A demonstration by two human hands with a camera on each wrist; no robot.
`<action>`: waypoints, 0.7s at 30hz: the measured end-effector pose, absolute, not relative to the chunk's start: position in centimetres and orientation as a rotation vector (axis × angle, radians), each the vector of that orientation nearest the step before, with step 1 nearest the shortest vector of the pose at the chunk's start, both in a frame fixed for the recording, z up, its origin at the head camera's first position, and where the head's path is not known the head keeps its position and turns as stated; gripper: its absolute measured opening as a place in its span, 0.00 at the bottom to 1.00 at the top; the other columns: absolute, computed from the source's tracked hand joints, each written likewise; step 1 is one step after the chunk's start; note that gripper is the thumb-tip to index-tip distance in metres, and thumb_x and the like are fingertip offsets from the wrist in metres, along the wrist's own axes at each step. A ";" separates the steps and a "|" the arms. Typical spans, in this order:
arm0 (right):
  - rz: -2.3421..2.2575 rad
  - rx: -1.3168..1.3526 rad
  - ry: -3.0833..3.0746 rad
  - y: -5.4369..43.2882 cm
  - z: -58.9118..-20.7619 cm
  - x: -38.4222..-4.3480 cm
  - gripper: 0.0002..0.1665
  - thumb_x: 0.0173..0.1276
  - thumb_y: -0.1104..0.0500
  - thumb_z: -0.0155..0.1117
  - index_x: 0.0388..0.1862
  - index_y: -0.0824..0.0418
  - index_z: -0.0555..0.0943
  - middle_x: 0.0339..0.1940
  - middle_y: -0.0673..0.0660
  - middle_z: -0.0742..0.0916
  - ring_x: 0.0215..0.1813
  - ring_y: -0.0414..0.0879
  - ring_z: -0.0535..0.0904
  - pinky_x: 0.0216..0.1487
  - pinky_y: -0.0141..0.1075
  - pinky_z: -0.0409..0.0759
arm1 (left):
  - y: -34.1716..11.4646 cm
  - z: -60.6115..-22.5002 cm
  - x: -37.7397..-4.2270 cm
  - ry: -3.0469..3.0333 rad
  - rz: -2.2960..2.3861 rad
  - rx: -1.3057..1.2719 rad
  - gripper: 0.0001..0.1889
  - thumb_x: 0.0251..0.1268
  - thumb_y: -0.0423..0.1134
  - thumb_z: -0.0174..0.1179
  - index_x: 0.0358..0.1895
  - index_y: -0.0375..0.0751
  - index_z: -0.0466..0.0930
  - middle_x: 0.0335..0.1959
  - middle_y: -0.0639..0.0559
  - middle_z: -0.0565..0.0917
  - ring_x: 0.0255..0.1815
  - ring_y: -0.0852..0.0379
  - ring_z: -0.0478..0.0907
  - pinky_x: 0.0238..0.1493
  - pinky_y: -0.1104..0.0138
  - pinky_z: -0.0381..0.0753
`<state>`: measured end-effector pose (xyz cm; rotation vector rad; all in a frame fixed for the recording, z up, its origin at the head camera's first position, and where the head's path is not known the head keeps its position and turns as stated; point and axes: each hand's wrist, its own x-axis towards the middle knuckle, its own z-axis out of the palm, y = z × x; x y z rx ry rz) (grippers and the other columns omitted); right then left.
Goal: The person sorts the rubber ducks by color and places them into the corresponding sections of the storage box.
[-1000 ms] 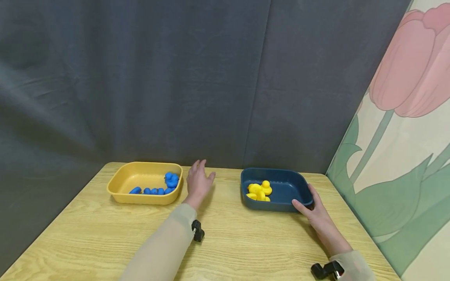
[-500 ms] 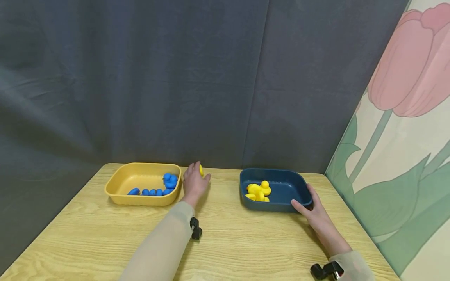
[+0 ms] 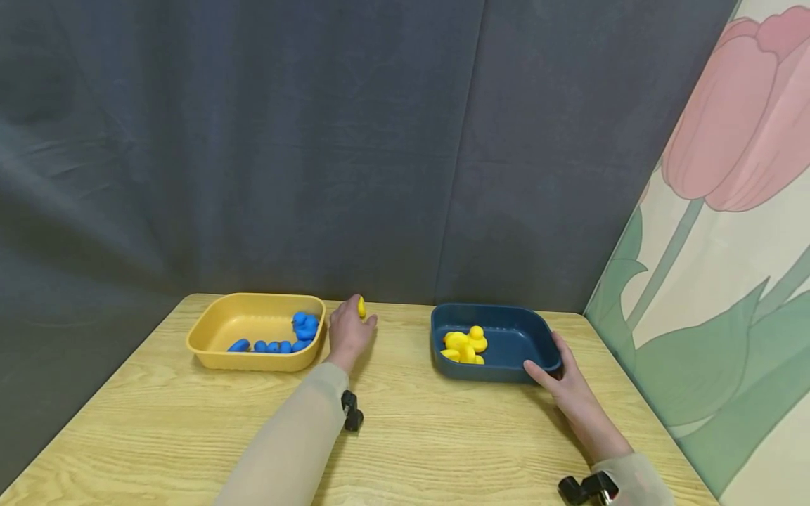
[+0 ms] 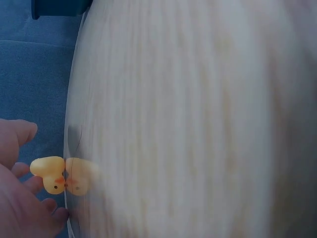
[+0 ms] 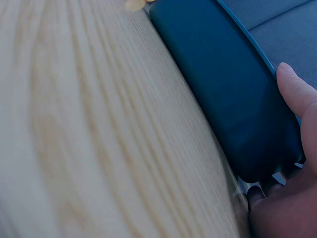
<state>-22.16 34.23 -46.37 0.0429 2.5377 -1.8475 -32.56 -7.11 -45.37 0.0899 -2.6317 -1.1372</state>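
Observation:
My left hand (image 3: 349, 327) is low over the table beside a yellow rubber duck (image 3: 361, 307). In the left wrist view the rubber duck (image 4: 48, 171) lies on the tabletop between fingers (image 4: 33, 183) and thumb, the thumb apart from it. Further right, my right hand (image 3: 572, 386) holds the near right corner of a dark blue tray (image 3: 500, 372). Its thumb lies at the rim, as the right wrist view shows, with the other fingers low at the end of the tray (image 5: 228, 94). Several yellow rubber ducks (image 3: 465, 344) lie in the left part of that tray.
A yellow tray (image 3: 253, 360) stands left of my left hand, with several blue rubber ducks (image 3: 306, 327) inside. The wooden table (image 3: 411, 436) ends at a grey curtain (image 3: 380, 140) behind; a flower-patterned wall (image 3: 715, 281) rises along the right side.
My left hand has come down and its fingers have drawn in beside a yellow rubber duck, which has come into view. The right hand stays on the dark blue tray.

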 end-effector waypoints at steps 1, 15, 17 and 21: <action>-1.852 0.040 2.537 34.2 -46.4 -22.2 0.65 0.85 0.52 0.68 0.94 0.49 0.27 0.93 0.67 0.39 0.91 0.67 0.39 0.88 0.62 0.46 | -7.1 -45.4 -32.6 -2.626 -1.139 0.086 0.33 0.80 0.40 0.69 0.81 0.33 0.70 0.77 0.31 0.75 0.80 0.28 0.67 0.80 0.39 0.67; -1.841 0.036 2.552 34.4 -46.5 -22.2 0.65 0.85 0.52 0.68 0.94 0.49 0.27 0.93 0.67 0.39 0.91 0.67 0.39 0.88 0.63 0.46 | -5.9 -45.1 -32.1 -2.617 -1.175 0.055 0.34 0.76 0.39 0.73 0.79 0.31 0.73 0.70 0.30 0.76 0.70 0.32 0.73 0.71 0.43 0.78; -1.832 0.038 2.554 34.4 -46.6 -22.2 0.65 0.85 0.51 0.68 0.94 0.48 0.27 0.93 0.67 0.39 0.91 0.68 0.40 0.88 0.63 0.47 | -5.6 -45.1 -32.0 -2.626 -1.163 0.054 0.33 0.76 0.40 0.73 0.78 0.31 0.74 0.69 0.30 0.76 0.69 0.33 0.74 0.70 0.44 0.79; -1.820 0.039 2.561 34.5 -46.6 -22.2 0.65 0.85 0.51 0.68 0.94 0.47 0.27 0.93 0.67 0.39 0.91 0.68 0.40 0.87 0.64 0.47 | -5.4 -45.1 -31.9 -2.635 -1.140 0.040 0.28 0.76 0.40 0.74 0.72 0.32 0.80 0.64 0.32 0.78 0.65 0.34 0.75 0.66 0.45 0.81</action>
